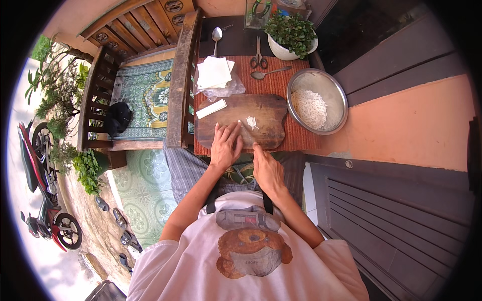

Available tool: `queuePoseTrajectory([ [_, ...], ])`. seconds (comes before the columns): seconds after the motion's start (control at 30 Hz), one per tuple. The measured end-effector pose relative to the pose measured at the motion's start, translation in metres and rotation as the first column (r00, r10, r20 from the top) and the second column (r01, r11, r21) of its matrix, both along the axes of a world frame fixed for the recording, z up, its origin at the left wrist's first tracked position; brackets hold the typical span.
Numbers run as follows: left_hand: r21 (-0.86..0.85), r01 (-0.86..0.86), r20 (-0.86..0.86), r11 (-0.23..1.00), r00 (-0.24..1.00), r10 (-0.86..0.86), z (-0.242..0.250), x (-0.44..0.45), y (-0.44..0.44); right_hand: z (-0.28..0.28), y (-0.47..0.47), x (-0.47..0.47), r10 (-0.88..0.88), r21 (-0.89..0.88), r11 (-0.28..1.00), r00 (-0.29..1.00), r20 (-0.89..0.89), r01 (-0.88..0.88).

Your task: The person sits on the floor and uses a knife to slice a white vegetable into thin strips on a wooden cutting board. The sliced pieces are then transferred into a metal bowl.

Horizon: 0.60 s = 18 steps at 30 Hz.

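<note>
A worn wooden cutting board (269, 107) lies before me. My left hand (226, 145) rests on it with fingertips pressing down a white piece, which is mostly hidden; only its end shows by the fingertips. My right hand (266, 165) grips a knife (247, 131), its blade beside the left fingers. Just beyond the blade sits a small pile of thin white shreds (252, 122). A white strip (211, 109) lies at the board's left side. Behind it, white square sheets (214, 73) are stacked on a clear plastic bag (235, 85).
Right of the board stands a metal bowl (339, 90) holding many white shreds (309, 109). Farther back are a spoon (271, 72), scissors (258, 54), another spoon (216, 37) and a potted plant (290, 35). A wooden bench armrest (182, 82) borders the left side.
</note>
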<state>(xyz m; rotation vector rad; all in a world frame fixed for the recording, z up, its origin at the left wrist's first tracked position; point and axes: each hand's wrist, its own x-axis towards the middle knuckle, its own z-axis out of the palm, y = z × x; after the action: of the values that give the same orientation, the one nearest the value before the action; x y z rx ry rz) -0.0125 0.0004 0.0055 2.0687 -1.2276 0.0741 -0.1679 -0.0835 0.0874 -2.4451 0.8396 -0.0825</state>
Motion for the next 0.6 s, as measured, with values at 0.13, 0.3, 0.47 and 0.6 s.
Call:
queuePoseTrajectory([
  [0.13,0.004,0.001,-0.002,1.0,1.0,-0.001,-0.001,0.0,-0.001,-0.005,-0.002,-0.001,0.046,-0.016,0.999,0.999,-0.005,-0.046],
  [0.3,0.018,0.001,0.009,1.0,1.0,-0.002,-0.002,0.0,-0.001,0.007,0.008,0.007,0.01,-0.005,1.0,0.998,-0.056,-0.01],
  [0.47,0.022,0.0,0.0,1.0,1.0,0.0,-0.002,0.0,-0.001,0.012,0.013,0.013,0.02,-0.007,1.0,0.996,-0.091,-0.021],
  [0.6,0.015,-0.001,0.012,1.0,1.0,0.001,0.002,0.0,-0.001,0.022,0.013,0.02,0.028,0.009,1.0,0.99,-0.136,-0.027],
])
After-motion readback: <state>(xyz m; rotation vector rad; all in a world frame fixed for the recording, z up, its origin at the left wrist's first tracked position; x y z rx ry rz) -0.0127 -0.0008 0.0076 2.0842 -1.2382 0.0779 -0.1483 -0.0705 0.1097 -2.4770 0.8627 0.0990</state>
